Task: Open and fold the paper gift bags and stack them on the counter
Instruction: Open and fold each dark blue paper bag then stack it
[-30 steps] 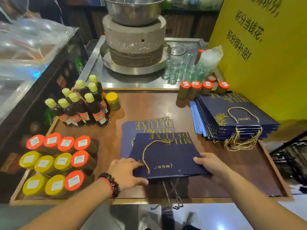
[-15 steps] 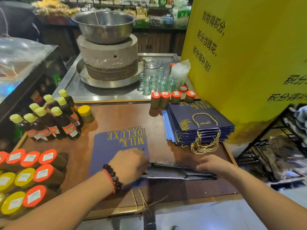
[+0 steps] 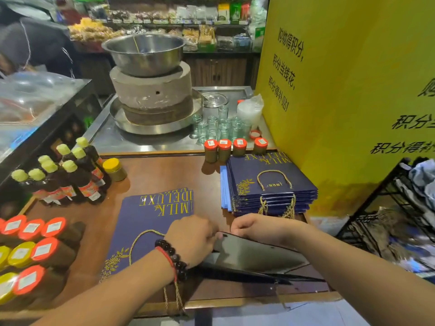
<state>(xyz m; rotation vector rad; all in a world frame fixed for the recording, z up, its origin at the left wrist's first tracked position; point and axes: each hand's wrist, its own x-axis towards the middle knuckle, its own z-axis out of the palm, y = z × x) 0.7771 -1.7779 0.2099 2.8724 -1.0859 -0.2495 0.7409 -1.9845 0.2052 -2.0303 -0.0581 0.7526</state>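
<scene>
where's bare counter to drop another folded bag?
Bare brown wooden counter between the dark yellow-capped bottles, the flat navy gift bag and the navy bag stack. Narrow strip along the near edge. Left side is crowded with orange- and yellow-lidded jars.

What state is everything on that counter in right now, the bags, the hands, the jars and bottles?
Bag being worked: partly opened, gripped at its top edge by both hands.
Left hand: curled on the bag's edge.
Right hand: curled on the bag's edge.
Flat bag: lying flat, handle cord on top.
Bag stack: flat, piled by the yellow board.
Bottles: upright, capped.
Orange-lidded jars: upright, closed.
Metal bowl: upright on the millstone.
</scene>
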